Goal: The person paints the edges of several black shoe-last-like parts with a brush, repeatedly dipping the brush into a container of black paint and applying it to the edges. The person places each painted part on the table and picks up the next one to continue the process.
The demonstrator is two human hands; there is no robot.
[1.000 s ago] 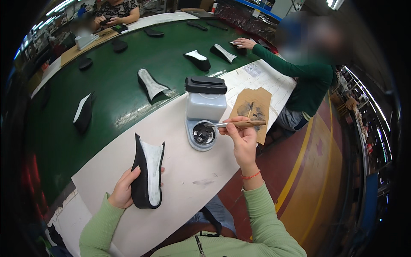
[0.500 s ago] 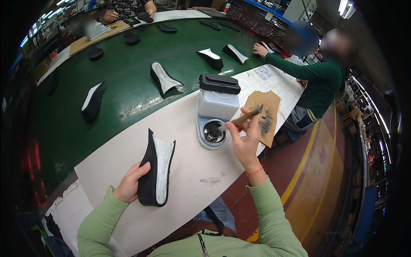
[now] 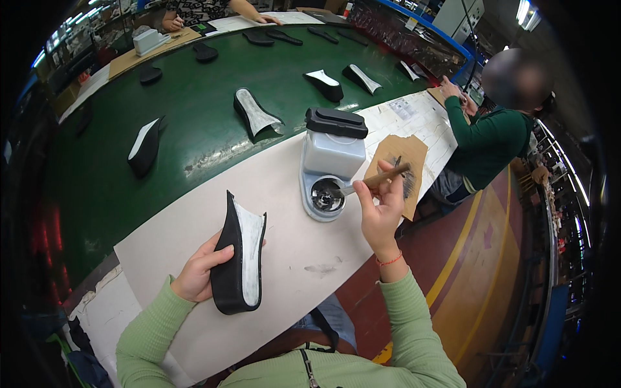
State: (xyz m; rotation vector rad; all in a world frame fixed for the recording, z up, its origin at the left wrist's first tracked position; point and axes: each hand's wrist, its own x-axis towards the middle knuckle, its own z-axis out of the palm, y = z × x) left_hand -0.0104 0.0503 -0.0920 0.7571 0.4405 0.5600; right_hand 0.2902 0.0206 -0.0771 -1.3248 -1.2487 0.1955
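My left hand point(image 3: 202, 270) is closed around a black shoe sole point(image 3: 228, 275) with a whitish upper face, holding it tilted over the pale work sheet point(image 3: 310, 249). Between the thumb and fingers of my right hand point(image 3: 381, 216) is a brush point(image 3: 381, 178) with a brown handle. The brush tip reaches into the round cup point(image 3: 328, 195) of a white dispenser, where dark residue and some liquid show. The dispenser's tank point(image 3: 333, 155) is topped by a black lid point(image 3: 336, 123). Just past my right hand lies a piece of cardboard point(image 3: 414, 152) with black smears.
Several soles, including a near one point(image 3: 143, 149) and one behind the dispenser point(image 3: 255, 116), lie on the green belt point(image 3: 194, 116). A co-worker in a green sleeve point(image 3: 491, 132) sits at the right. Another person's hand point(image 3: 262, 18) is at the far side.
The brush has tipped to a flatter angle in my right hand, its tip still at the cup. The co-worker at the right has drawn their hand back from the belt. Far soles have shifted right.
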